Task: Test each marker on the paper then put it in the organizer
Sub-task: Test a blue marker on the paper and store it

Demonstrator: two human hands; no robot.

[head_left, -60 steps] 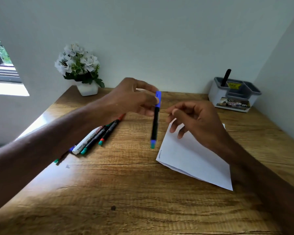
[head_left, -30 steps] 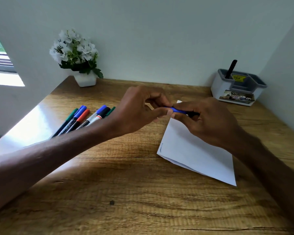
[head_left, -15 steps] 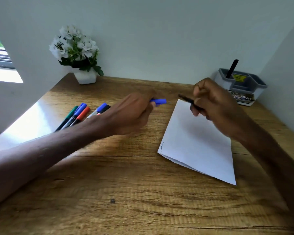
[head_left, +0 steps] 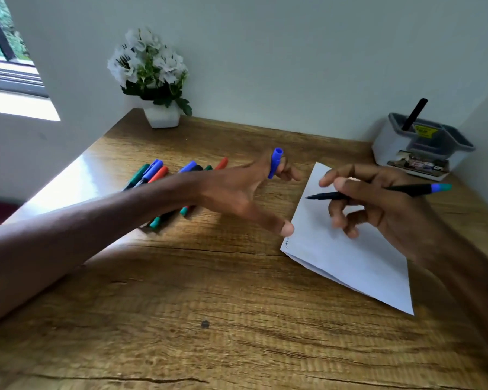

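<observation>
Grips the uncapped marker (head_left: 406, 190) in the right hand (head_left: 378, 206), tip over the paper (head_left: 350, 257) on the surface (head_left: 209, 305). Pinches a blue cap (head_left: 275, 163) between fingers of the left hand (head_left: 237, 192), thumb spread toward the paper's edge.

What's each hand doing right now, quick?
Left hand: holding the blue cap between its fingers.
Right hand: gripping the uncapped marker.

Left hand (head_left: 237, 190) splayed, right hand (head_left: 378, 204) curled.
</observation>
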